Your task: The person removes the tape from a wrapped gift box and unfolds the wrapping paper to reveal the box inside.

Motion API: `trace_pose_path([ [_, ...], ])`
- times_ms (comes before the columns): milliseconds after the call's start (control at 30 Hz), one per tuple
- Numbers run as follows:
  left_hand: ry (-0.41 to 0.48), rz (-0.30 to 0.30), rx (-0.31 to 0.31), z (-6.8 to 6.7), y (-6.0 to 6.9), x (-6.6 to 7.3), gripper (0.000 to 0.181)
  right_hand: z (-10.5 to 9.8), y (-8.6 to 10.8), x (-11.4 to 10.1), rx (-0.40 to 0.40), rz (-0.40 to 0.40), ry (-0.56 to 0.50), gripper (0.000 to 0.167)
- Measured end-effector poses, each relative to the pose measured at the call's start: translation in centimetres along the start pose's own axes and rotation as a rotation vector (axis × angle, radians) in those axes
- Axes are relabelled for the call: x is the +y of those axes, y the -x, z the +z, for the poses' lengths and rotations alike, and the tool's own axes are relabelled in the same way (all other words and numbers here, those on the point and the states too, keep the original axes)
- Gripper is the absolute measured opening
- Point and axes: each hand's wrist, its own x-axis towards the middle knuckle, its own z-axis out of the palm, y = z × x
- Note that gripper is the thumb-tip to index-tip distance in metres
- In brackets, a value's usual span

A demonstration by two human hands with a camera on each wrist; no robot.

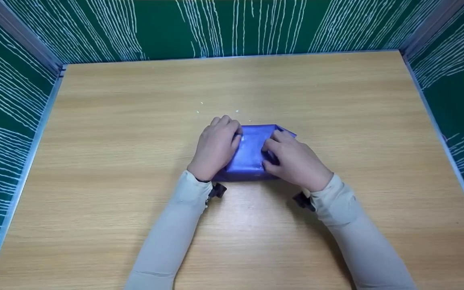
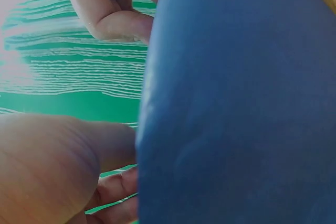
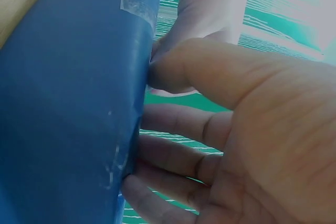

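A small box-shaped package wrapped in shiny blue-violet paper (image 1: 252, 151) lies on the table between both hands. My left hand (image 1: 219, 145) holds its left end, fingers bent over that side and thumb on the upper face. On the right part of the top, my right hand (image 1: 296, 159) has bent fingers and thumb against the paper, beside a pointed fold (image 1: 286, 131) at the far right corner. A strip of clear tape (image 3: 137, 10) shows on the paper in the right wrist view. More clear tape (image 3: 118, 166) appears near the right fingertips. The package's underside is hidden.
The wood-grain table (image 1: 115, 161) extends around the package. Several tiny white scraps (image 1: 201, 103) lie just beyond it. Green walls with white streaks (image 1: 163, 30) enclose the back and both sides. A small dark wrist camera (image 1: 218, 190) sits under the left wrist, another under the right.
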Motion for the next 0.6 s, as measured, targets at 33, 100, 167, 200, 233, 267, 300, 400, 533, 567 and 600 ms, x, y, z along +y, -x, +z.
trace_pose_path([
  [33,0.0,0.002,0.003,-0.04,0.0,0.0,0.015,-0.02,-0.01,0.0,-0.003,0.003,0.0,0.023],
  [100,0.001,0.009,0.008,-0.13,0.0,0.02,0.015,-0.06,-0.05,-0.01,-0.008,0.007,-0.001,0.023],
  [167,0.001,0.013,0.014,-0.16,0.05,0.03,0.015,-0.04,-0.02,0.01,-0.006,0.005,-0.003,0.023],
  [200,-0.001,0.016,0.019,-0.18,0.07,0.02,0.014,-0.03,0.01,0.02,-0.002,0.0,-0.003,0.022],
  [233,-0.002,0.019,0.024,-0.2,0.12,0.01,0.014,-0.02,0.03,0.05,0.004,-0.006,-0.003,0.022],
  [267,-0.002,0.021,0.029,-0.22,0.15,0.0,0.013,-0.02,0.06,0.07,0.012,-0.013,-0.002,0.021],
  [300,-0.002,0.024,0.032,-0.26,0.18,0.01,0.012,-0.01,0.09,0.09,0.02,-0.02,-0.002,0.02],
  [400,0.004,0.025,0.028,-0.43,0.28,0.03,0.012,0.05,0.14,0.15,0.031,-0.031,-0.001,0.019],
  [533,0.02,0.019,-0.005,-0.82,0.32,0.11,0.012,0.1,0.11,0.15,0.024,-0.023,0.0,0.021],
  [567,0.021,0.02,-0.014,-0.91,0.34,0.12,0.012,0.1,0.1,0.14,0.021,-0.022,0.002,0.021],
  [600,0.024,0.022,-0.02,-0.98,0.35,0.12,0.012,0.11,0.1,0.15,0.02,-0.022,0.004,0.022],
])
